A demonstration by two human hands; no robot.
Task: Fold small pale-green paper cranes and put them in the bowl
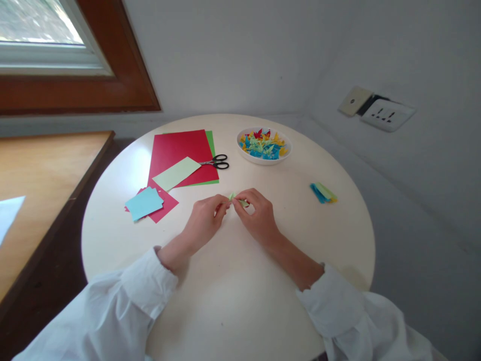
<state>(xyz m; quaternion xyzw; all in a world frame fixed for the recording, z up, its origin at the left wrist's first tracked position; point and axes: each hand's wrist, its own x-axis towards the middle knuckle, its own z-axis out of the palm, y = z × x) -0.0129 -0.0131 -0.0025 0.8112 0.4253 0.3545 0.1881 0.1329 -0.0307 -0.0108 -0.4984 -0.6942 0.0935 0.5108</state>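
Observation:
Between my two hands, over the middle of the round white table (pixel 225 291), is a small piece of folded light green paper (pixel 242 202). My left hand (pixel 206 216) pinches its left side between thumb and fingers. From the right, my right hand (pixel 259 215) pinches the same paper, with thumb and forefinger curled around it. The fingertips cover much of the paper, so its exact shape is hard to make out. Beyond my hands stands a white oval dish (pixel 264 161) holding many small folded paper pieces in blue, yellow, red and light green.
Red sheets (pixel 176 145) lie over green ones at the back left, with a light green strip (pixel 176 173) and black-handled scissors (pixel 220 161) on top. Light blue paper squares (pixel 145 203) sit at the left. Folded paper pieces (pixel 323 193) lie at the right, near the wall.

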